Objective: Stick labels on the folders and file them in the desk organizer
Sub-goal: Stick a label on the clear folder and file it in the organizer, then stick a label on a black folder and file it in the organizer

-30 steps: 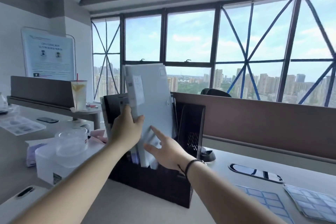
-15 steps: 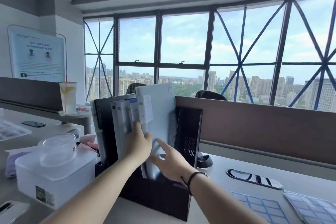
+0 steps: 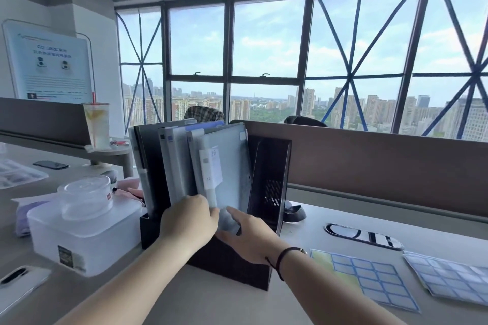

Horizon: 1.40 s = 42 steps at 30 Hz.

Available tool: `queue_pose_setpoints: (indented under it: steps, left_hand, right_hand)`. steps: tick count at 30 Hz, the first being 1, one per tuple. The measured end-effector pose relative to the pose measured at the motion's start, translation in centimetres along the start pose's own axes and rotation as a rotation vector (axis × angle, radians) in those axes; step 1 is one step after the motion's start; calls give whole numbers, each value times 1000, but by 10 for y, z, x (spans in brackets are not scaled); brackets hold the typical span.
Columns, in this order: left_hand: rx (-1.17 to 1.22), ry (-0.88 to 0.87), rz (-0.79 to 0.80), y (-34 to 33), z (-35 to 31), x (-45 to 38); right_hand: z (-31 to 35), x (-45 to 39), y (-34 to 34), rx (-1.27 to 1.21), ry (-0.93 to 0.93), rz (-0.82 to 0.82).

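- Two bare hands in view. Left hand curled round the spine edge of the translucent grey plastic folder, low down near the slot mouth. Right hand with fingers straight, fingertips pressed flat on the folder's lower front face; dark cord bracelet on that wrist.
- Grey folder seated upright in the black mesh-sided plastic desk organizer, rightmost of the filed stack, just left of the organizer's right end wall.
- Filed folders: about five counted by top edges, exact count unclear because of overlap. One blue top edge among grey ones.
- White rectangular spine label on the held folder, handwritten "20" readable at top; smaller marks lower down too faint to read.
- Two sheets of blank blue-bordered stickers flat on the grey desk to the right: near label sheet, partly used with bare yellow-green backing at its left; far label sheet beside it.
- One translucent white plastic storage box left of organizer, round clear lidded tub on top. Box sticker unreadable.
- One clear iced drink cup with red straw on the rear ledge.
- One dark phone on the left desk.
- One wall poster, text blurred.
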<state>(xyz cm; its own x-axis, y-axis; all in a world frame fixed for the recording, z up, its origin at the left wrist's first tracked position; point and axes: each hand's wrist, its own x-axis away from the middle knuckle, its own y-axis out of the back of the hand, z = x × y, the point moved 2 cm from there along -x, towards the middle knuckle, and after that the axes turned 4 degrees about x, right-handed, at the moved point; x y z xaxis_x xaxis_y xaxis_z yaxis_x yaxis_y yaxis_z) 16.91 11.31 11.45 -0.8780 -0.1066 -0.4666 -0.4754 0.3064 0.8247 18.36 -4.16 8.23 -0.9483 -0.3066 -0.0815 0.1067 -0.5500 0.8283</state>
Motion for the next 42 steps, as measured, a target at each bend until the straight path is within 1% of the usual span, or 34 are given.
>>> queue_pose_setpoints:
  steps: [3, 7, 9, 12, 16, 24, 27, 30, 38, 42]
  left_hand:
    - [-150, -129, -52, 11, -13, 9]
    - [-99, -284, -117, 23, -34, 20]
    - [-77, -340, -103, 26, -43, 26]
    - [-57, -426, -17, 23, -56, 39]
    - [3, -451, 89, 13, -82, 57]
    - [205, -555, 324, -34, -192, 102]
    - [253, -601, 379, -55, -239, 124]
    - [306, -664, 472, -76, -286, 150]
    - [382, -869, 617, -113, -421, 237]
    - [433, -952, 744, -128, -492, 286]
  right_hand:
    - [-5, 8, 5, 37, 4, -16]
    - [-18, 24, 19, 55, -8, -78]
    - [-26, 38, 29, 57, -28, -99]
    - [-37, 68, 49, 78, -53, -117]
    - [-59, 114, 72, 139, -94, -170]
    - [-146, 230, 105, 148, -272, -260]
    - [-182, 280, 122, 197, -371, -306]
    - [-217, 331, 140, 266, -482, -343]
    - [-292, 484, 180, 393, -789, -385]
    - [-331, 553, 195, 459, -949, -436]
